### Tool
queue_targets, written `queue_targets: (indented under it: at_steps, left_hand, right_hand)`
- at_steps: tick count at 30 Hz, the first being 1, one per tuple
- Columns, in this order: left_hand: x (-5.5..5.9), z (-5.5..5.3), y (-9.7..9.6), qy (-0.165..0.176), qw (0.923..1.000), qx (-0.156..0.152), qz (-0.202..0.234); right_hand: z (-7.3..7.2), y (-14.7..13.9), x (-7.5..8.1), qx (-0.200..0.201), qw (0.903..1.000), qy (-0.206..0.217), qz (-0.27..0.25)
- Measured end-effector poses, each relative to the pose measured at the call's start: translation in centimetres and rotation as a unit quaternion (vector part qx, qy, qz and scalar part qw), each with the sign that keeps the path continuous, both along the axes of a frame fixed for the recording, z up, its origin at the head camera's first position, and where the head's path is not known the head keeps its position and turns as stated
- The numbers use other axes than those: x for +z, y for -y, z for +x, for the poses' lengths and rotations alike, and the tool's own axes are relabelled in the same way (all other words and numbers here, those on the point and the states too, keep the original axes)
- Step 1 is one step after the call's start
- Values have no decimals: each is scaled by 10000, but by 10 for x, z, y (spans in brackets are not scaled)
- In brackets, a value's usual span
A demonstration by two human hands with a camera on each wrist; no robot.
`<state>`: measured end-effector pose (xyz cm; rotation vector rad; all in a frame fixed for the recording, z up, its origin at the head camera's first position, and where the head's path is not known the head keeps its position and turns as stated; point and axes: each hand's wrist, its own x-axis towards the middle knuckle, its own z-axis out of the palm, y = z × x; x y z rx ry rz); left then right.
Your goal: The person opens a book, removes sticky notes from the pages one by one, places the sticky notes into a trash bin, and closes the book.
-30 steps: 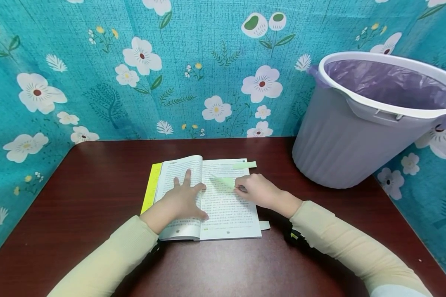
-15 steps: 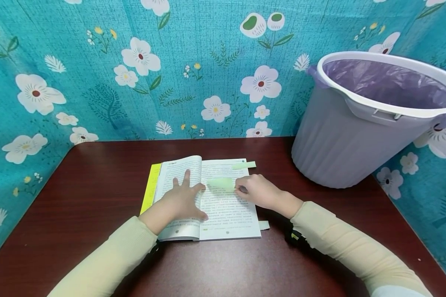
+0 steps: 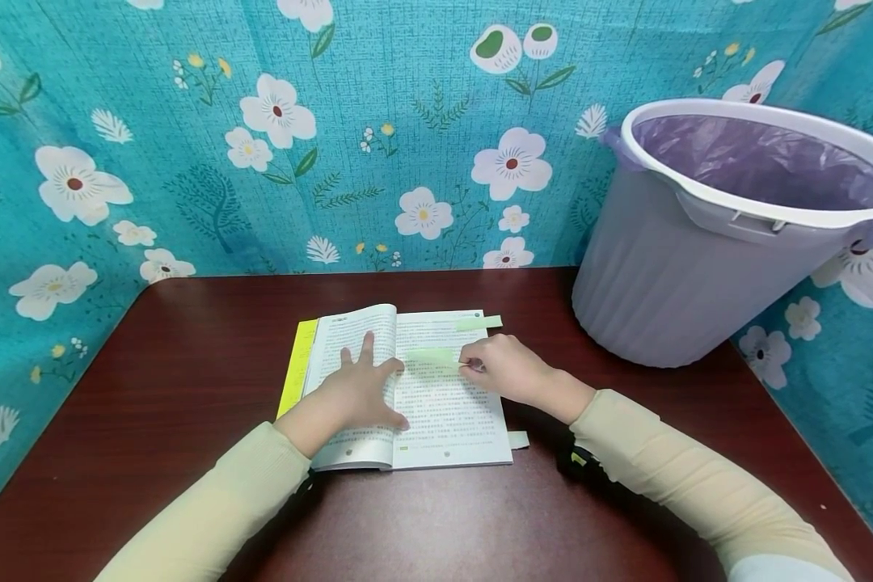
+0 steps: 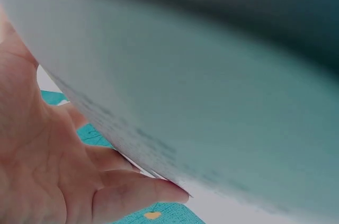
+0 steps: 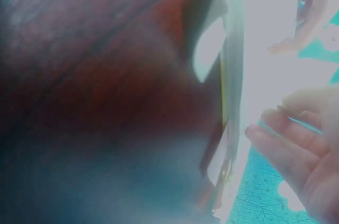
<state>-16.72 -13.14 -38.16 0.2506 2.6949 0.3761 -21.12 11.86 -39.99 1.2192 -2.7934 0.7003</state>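
An open book (image 3: pixel 444 412) lies on the dark red table, its left pages curving up toward the spine. My left hand (image 3: pixel 360 392) rests with fingers spread across the left page and spine, its thumb and index finger reaching onto the right page. In the left wrist view, the left hand (image 4: pixel 69 166) lies along a bowed page. My right hand (image 3: pixel 505 368) pinches the right end of a pale green sticky strip (image 3: pixel 431 356) between thumb and fingers, over the right page near its outer edge. The right wrist view shows the right hand (image 5: pixel 302 150) beside the page, washed out by light.
Another pale green sticky strip (image 3: pixel 480 322) sticks out from the page's upper right edge. A whitish tab (image 3: pixel 518 440) shows at the lower right. A yellow cover flap (image 3: pixel 298 364) shows on the left. A large grey bin (image 3: pixel 655 267) with a purple liner stands at the back right.
The pinched green strip's free end has turned from a slanted, pointed shape to lying broad and flat across the page. Both hands have hardly moved.
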Motion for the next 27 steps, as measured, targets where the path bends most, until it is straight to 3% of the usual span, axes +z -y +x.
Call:
queue_targets:
  at_steps: [13, 27]
  left_hand:
    - [1, -1, -1, 18, 10000, -57, -45]
    - [4, 0, -1, 32, 9998, -147, -99]
  right_hand:
    - [4, -1, 11, -258, 9996, -39, 79]
    - [5, -8, 24, -303, 9990, 49, -319]
